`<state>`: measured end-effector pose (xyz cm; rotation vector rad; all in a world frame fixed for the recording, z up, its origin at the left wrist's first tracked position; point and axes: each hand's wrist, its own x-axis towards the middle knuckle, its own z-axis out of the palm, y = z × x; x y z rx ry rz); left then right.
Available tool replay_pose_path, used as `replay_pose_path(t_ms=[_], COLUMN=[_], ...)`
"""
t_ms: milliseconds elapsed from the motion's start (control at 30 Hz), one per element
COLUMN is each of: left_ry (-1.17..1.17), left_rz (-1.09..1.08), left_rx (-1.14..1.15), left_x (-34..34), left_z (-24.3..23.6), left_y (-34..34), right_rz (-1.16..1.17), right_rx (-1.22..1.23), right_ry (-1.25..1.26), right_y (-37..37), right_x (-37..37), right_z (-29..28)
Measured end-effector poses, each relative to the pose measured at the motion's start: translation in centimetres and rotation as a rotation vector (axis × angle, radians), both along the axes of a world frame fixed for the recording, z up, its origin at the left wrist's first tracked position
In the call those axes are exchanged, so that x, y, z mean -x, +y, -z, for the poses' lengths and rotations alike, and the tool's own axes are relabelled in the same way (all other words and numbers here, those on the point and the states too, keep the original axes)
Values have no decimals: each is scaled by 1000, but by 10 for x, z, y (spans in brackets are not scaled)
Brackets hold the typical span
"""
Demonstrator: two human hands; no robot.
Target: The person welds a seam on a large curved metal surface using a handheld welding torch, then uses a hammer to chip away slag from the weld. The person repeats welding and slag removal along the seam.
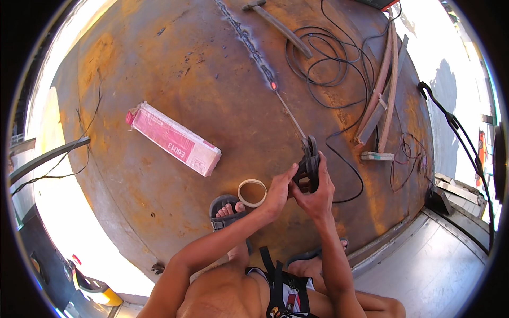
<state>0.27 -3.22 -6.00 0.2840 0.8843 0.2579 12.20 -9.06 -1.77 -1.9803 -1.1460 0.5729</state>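
Note:
Both my hands close around a black electrode holder in front of my body. My left hand grips it from the left, and my right hand wraps it from the right. From its jaws a thin welding rod runs up and to the left. At the rod's far end a spot glows red. Beyond that spot a dark, rough weld bead stretches away along a seam in the rusty steel plate.
A pink and white box lies left of the rod. A pale ring, like a tape roll, sits beside my left foot. Farther off are a hammer, a looped black cable and long wooden strips. Bars jut in at both sides.

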Motion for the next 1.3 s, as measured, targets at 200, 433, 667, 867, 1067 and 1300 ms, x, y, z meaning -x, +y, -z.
replay_pose_path(t_ms=[200, 433, 667, 867, 1067, 1300], left_ry=[-12, 17, -11, -50, -16, -12], left_rz=[11, 25, 20, 8, 0, 7], left_rx=[-11, 1, -4, -19, -17, -9], left_x=[-4, -1, -5, -4, -5, -4], left_z=[-15, -6, -19, -14, -18, -17], left_y=[8, 5, 6, 9, 8, 7], right_rz=[40, 26, -36, -2, 3, 14], right_rx=[53, 45, -18, 46, 37, 39], right_ry=[75, 85, 56, 117, 47, 71], right_y=[-1, -1, -1, -1, -3, -2], right_x=[-3, -2, -7, -6, -5, -4], right_z=[2, 3, 0, 3, 4, 4])
